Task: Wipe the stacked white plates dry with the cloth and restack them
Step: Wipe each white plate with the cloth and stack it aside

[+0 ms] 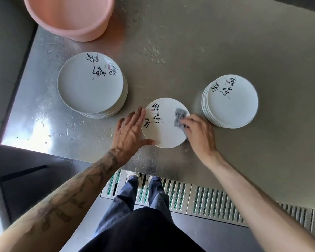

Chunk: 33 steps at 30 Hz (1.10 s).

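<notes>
Black brush calligraphy, three characters in a column beside faint pink strokes, stands on the single plate (pixel 164 132) on the counter (pixel 189 51) and on the top plates of the left stack (pixel 84 88) and the right stack (pixel 234 108). The cursive characters cannot be read with certainty.

The top edge cuts off the pink basin (pixel 69 17), the right hand (pixel 198 132) hides part of the grey cloth (pixel 180 116) — and below their top plates the left stack (pixel 92 84) and right stack (pixel 230 100) show only rims.
</notes>
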Tool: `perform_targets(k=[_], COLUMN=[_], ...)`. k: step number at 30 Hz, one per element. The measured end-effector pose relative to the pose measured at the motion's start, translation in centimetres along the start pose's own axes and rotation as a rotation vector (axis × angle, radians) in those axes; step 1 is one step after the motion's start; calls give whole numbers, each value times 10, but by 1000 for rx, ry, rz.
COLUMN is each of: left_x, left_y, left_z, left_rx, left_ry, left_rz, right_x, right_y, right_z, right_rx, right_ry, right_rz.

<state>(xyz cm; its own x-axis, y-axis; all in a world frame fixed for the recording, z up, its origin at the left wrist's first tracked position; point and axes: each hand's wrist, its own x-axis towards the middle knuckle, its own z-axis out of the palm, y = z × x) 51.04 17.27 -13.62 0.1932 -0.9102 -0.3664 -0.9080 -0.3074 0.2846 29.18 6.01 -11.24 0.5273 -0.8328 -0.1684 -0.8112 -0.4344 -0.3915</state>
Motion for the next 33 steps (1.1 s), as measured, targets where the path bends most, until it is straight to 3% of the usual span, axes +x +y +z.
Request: perform_targets(k=[5, 13, 17, 28, 33], left_x=[0, 1, 1, -4, -7], left_y=[2, 4, 6, 8, 14], left_z=[-2, -2, -2, 3, 11], left_rx=[29, 8, 7, 105, 148], left_ry=[-11, -11, -13, -14, -15], left_rz=[2, -10, 3, 33, 344], right_x=[-44, 3, 33, -56, -62], right_y=[-39, -4, -4, -29, -17], right_z=[20, 5, 8, 32, 27], right_rx=[176, -76, -63, 338, 634], right_ry=[-64, 27, 71, 153, 276], right_rz=[129, 87, 76, 386, 596])
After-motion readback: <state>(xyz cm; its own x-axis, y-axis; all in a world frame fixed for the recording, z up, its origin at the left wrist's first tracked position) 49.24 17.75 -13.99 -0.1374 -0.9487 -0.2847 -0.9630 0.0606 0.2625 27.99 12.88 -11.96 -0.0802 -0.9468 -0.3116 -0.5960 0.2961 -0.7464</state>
